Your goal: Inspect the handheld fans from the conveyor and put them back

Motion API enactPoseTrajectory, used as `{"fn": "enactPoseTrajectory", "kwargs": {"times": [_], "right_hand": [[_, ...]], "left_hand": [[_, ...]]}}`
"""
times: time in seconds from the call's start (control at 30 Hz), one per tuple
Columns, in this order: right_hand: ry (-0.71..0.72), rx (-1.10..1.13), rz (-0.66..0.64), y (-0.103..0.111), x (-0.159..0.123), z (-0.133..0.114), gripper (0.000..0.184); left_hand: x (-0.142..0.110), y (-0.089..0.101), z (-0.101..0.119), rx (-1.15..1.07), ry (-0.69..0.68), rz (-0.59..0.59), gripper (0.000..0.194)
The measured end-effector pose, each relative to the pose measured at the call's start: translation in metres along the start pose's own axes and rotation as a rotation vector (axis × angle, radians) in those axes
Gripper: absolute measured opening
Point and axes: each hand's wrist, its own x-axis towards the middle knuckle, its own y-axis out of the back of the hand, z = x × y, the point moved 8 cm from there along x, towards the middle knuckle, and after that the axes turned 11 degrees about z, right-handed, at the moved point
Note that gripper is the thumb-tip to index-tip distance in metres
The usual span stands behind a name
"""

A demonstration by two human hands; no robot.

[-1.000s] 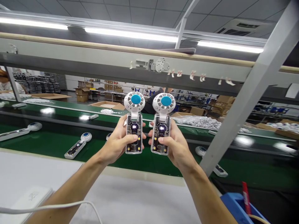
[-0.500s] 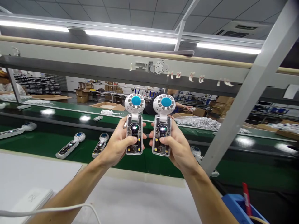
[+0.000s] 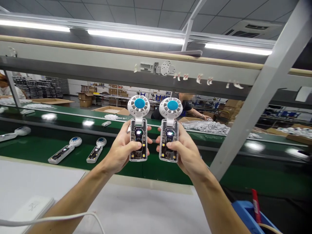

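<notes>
Standing upright just apart, the left fan (image 3: 138, 129) and right fan (image 3: 171, 130) show blue-centred white heads and lit, clear-cased dark boards, pinched by your left hand (image 3: 119, 149) and right hand (image 3: 188, 150), thumbs in front, fingers (image 3: 149, 140) curled behind, before the green belt (image 3: 151, 174).

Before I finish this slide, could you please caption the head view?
One clear-cased fan in the left hand, its lookalike in the right hand, upright side by side before a green belt.
</notes>
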Motion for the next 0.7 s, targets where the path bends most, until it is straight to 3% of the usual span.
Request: {"fn": "enactPoseTrajectory", "kwargs": {"times": [0.23, 0.4, 0.43, 0.53, 0.63, 0.7], "right_hand": [[0.023, -0.017, 0.051, 0.005, 0.000, -0.004, 0.078], [-0.077, 0.178, 0.141, 0.009, 0.002, 0.006, 0.038], [-0.054, 0.159, 0.185, 0.012, 0.003, 0.005, 0.033], [0.219, -0.019, 0.425, 0.031, -0.001, -0.017, 0.029], [0.342, -0.100, 0.459, 0.036, -0.016, -0.040, 0.020], [0.486, -0.197, 0.542, 0.047, -0.037, -0.063, 0.016]], "left_hand": [[-0.002, 0.004, 0.004, 0.048, -0.048, 0.072, 0.061], [-0.004, 0.028, 0.011, 0.326, -0.239, 0.389, 0.040], [-0.006, 0.035, 0.017, 0.407, -0.320, 0.472, 0.041], [-0.015, 0.056, 0.039, 0.489, -0.538, 0.693, 0.043], [-0.014, 0.068, 0.054, 0.312, -0.498, 0.706, 0.023], [-0.018, 0.070, 0.073, 0.203, -0.547, 0.727, 0.018]]}}
